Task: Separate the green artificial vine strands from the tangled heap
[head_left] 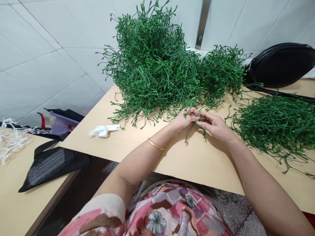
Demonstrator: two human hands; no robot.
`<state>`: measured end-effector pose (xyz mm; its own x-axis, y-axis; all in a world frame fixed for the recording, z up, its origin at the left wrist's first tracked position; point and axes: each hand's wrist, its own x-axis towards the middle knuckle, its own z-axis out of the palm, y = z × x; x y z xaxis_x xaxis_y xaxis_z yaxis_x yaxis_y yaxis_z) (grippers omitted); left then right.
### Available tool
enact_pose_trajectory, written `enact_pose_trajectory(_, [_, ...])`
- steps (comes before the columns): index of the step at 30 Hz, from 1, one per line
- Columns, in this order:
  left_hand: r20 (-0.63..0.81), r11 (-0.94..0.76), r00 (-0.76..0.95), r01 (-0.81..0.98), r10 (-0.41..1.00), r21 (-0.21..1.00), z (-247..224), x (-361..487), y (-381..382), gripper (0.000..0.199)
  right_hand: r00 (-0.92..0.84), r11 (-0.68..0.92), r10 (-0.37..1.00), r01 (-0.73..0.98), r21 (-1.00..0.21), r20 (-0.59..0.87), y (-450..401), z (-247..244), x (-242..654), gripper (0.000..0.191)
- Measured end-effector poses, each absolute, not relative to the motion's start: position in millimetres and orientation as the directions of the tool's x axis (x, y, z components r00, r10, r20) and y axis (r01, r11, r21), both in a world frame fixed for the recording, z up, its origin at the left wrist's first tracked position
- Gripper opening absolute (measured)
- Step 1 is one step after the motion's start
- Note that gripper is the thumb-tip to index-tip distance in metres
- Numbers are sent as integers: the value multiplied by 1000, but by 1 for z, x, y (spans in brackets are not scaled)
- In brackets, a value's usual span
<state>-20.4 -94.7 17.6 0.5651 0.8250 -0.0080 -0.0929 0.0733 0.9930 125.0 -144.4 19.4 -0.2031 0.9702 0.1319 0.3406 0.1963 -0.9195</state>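
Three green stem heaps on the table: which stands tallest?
The big heap, farthest left of the three. It rises well above the smaller heap at its right side and the low pile in front of the black bag.

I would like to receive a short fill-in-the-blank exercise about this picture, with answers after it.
1. The left hand and right hand touch stems coloured ____.
2. The forearm wearing the gold bangle is the ____ one.
3. The rounded bag at the far right is coloured ____.

Missing words: green; left; black.
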Motion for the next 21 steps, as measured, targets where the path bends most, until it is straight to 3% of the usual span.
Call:
enact_pose_trajectory(2, [-23, 89, 575, -88, 818, 992, 18, -21, -94, 13, -258, 154, 962, 243, -958, 89, -143, 21, 129, 27])
enact_pose_trajectory(6, [-39, 107, 580, -83, 814, 991, 17, -21, -94, 14, -221, 112, 974, 248, -962, 56, -141, 21, 133, 24])
enact_pose_trajectory(11, [-38, 86, 545, -63, 837, 994, 19, -21, -96, 21, -105, 203, 979, 494, -846, 173, -141, 17, 132, 23])
enact_pose_trajectory(14, [-57, 77, 506, -18, 861, 997, 20, -19, -98, 21, -94, 233, 972, 543, -807, 217, -142, 16, 129, 23])
enact_pose_trajectory(17, [80, -66, 462, -45, 883, 997, 20, -16, -102, 21, -15, 181, 980, 457, -871, 197, -141, 15, 123, 20])
enact_pose_trajectory(21, [262, -274, 437, -37, 860, 961, 24, -12, -111, 18, 183, 36, 982, 88, -995, 52, -137, 13, 113, 12])
